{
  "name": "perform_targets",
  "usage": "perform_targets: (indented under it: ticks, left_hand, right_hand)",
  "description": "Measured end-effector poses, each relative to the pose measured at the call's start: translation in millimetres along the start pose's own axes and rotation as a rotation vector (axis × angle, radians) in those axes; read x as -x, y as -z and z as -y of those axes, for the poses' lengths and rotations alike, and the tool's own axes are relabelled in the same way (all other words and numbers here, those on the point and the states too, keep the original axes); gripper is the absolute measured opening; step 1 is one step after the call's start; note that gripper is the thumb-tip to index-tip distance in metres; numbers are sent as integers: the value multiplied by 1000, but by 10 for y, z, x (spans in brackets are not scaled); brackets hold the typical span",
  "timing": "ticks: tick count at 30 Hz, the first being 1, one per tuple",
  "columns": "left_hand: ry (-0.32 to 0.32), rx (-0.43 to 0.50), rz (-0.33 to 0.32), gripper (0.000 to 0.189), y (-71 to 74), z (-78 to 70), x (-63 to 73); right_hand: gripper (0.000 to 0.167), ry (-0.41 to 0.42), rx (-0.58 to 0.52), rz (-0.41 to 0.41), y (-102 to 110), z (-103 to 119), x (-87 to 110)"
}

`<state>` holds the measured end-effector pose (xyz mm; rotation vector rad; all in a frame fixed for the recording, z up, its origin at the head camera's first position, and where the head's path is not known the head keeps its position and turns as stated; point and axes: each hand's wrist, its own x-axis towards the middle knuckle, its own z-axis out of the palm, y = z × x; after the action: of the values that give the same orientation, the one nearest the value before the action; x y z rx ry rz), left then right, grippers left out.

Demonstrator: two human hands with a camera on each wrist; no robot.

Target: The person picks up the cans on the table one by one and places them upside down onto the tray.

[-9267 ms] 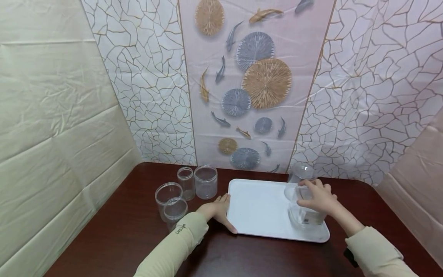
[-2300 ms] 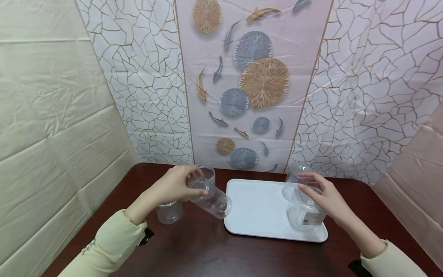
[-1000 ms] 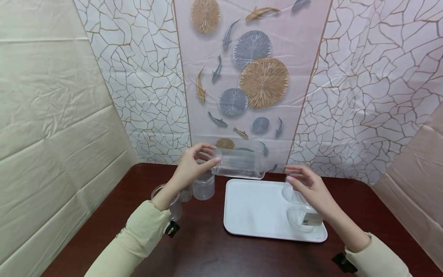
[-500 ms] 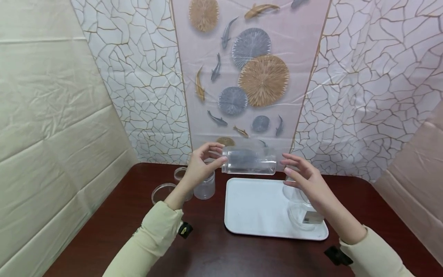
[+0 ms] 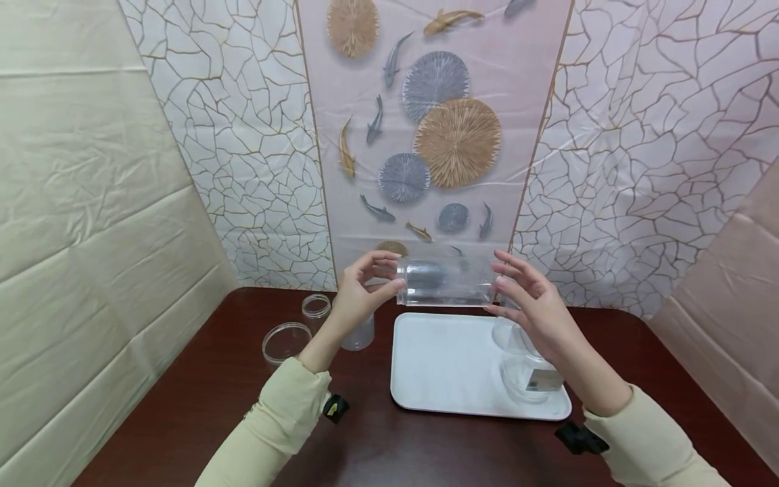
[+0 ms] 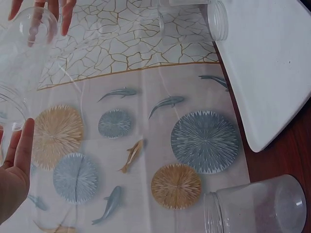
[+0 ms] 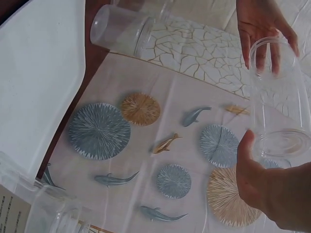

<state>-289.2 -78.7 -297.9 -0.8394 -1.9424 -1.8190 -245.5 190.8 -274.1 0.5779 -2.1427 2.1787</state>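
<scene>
A clear cylindrical jar (image 5: 447,281) lies sideways in the air above the white tray (image 5: 444,368). Its threaded mouth points left, where the fingers and thumb of my left hand (image 5: 359,291) grip the rim. At the base end, my right hand (image 5: 540,308) has its thumb and fingers spread around the jar's bottom. In the right wrist view, the jar (image 7: 277,97) is see-through, with the left hand (image 7: 262,24) at its mouth and the right hand (image 7: 272,187) at its base. Nothing shows inside the jar.
On the tray's right end stand clear containers, one a jar with a printed label (image 5: 544,380), partly behind my right forearm. Left of the tray, a wide jar (image 5: 286,345), a narrow jar (image 5: 316,308) and another jar (image 5: 358,335) stand on the dark red table (image 5: 389,446).
My left hand has lifted the jar from the left group, turned it sideways and carried it right over the tray. The right hand has left the tray's containers and come up to the jar's base.
</scene>
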Motion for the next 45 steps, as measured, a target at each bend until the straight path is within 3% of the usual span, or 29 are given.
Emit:
perform_targets:
  ticks: [12, 22, 38, 45]
  left_hand:
    - [-2, 47, 30, 37, -43, 21, 16]
    - [52, 21, 49, 36, -66, 2, 50]
    - [47, 40, 149, 40, -24, 19, 85]
    - [43, 34, 163, 40, -6, 42, 101]
  right_hand:
    - [40, -52, -5, 20, -12, -18, -29]
    - [30, -65, -24, -6, 3, -53, -6]
    - [33, 9, -18, -1, 34, -76, 22]
    - [34, -18, 68, -42, 23, -93, 19]
